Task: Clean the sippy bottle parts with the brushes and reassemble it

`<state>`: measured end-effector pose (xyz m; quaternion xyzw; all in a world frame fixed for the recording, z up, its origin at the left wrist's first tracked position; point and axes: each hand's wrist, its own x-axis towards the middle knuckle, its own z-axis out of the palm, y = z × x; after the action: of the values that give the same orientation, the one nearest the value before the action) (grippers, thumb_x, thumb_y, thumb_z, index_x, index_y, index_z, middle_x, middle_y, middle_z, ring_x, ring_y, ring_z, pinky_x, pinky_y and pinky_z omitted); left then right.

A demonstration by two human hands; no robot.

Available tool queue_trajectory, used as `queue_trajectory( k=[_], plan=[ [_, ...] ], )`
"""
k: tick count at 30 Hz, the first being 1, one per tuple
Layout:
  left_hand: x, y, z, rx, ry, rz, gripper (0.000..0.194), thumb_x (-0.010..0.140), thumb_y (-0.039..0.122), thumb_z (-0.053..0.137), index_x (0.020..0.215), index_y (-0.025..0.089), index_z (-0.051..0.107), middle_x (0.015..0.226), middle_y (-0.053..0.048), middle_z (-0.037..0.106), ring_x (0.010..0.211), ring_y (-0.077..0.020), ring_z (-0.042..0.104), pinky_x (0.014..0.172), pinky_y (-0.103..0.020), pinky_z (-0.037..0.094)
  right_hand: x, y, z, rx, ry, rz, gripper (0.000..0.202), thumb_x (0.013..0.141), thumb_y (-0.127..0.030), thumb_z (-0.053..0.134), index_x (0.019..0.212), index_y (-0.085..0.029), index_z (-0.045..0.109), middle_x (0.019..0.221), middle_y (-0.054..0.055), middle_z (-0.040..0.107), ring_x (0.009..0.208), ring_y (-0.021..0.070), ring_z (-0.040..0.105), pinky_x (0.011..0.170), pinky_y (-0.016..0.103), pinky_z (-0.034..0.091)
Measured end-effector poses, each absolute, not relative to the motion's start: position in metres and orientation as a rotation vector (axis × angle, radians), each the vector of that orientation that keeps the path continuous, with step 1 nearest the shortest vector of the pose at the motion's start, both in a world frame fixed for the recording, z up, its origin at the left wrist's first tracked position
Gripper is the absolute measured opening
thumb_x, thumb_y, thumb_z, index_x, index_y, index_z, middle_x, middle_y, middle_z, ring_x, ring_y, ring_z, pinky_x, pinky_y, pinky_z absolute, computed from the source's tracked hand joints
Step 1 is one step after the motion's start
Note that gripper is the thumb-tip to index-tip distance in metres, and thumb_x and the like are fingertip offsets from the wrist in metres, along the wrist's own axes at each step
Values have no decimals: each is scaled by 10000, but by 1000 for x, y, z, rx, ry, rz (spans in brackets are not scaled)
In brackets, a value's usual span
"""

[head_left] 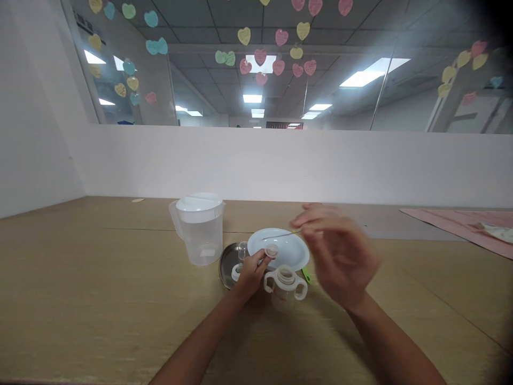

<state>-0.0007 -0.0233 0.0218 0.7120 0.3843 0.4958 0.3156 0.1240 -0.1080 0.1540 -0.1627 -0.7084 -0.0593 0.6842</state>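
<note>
My left hand [252, 271] pinches a small translucent round piece with a rim [271, 250], possibly a bottle nipple, over the near left part of a white oval dish [293, 247]. My right hand [339, 251], blurred by motion, is raised to the right of the dish. Its fingertips close on a thin stick [278, 236] with a yellow spot, which points left across the dish; its tip is too fine to make out. Between my hands stands a clear baby bottle with two white handles [285, 289], its mouth uncovered.
A round metal tray [224, 274] left of the dish holds a white ring [236, 272] and a clear cap [242, 250]. Behind it stands a lidded translucent pitcher [203, 235]. A green handle [306, 275] pokes out beside the dish. Pink cloth [452, 224] lies far right.
</note>
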Motion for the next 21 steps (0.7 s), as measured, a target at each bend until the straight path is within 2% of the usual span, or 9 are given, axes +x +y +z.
queue_trajectory(
  k=[3,6,9,12,15,18,20,21],
  plan=[
    [0,-25,21,1891,981,1328,282,816,362,408,843,158,599,774,-15,611,701,-137,525,642,-230,397,145,-81,160,-526,-1349,1,56,758,-243,552,782,-195,571,776,25,602,749,144,582,712,317,482],
    [-1,-24,20,1911,980,1451,236,809,323,432,833,162,602,838,-32,607,758,-140,534,684,-232,405,169,-20,143,-740,-1332,261,120,741,-293,556,770,-177,566,619,-16,558,575,107,553,604,266,489],
    [-2,-21,17,1931,1049,1544,213,796,309,461,789,168,620,813,-32,612,751,-136,542,701,-236,406,188,44,106,-1123,-1284,522,115,738,-263,516,724,-150,530,579,-9,557,529,98,555,573,243,493],
    [-2,-16,14,1857,1135,1577,210,764,339,511,778,171,637,767,-23,637,717,-136,559,683,-234,415,201,78,71,-1402,-1292,549,80,682,-170,533,752,-144,505,547,-7,566,523,115,568,553,244,482],
    [-2,-12,12,1732,1183,1598,208,701,357,581,764,167,635,720,-13,650,666,-133,571,650,-227,424,207,79,58,-1502,-1328,492,187,582,-87,586,749,-146,525,606,13,598,631,149,591,638,277,467],
    [-1,-9,11,1619,1171,1622,224,649,342,630,780,162,606,681,-4,646,644,-131,577,652,-229,432,200,63,69,-1518,-1511,430,221,527,-63,629,721,-153,571,816,56,632,848,181,571,779,287,416],
    [-1,-8,13,1584,1150,1609,217,643,336,632,761,158,591,673,-5,640,647,-133,580,647,-230,434,188,50,80,-1422,-1940,531,149,586,-151,636,730,-147,602,864,68,632,870,186,562,784,292,409],
    [-1,-9,14,1591,1144,1597,201,649,335,623,734,157,589,669,-7,636,648,-135,579,639,-230,433,180,44,83,-1286,-2144,707,164,617,-199,632,773,-152,613,863,55,635,845,174,570,763,283,419]
  ],
)
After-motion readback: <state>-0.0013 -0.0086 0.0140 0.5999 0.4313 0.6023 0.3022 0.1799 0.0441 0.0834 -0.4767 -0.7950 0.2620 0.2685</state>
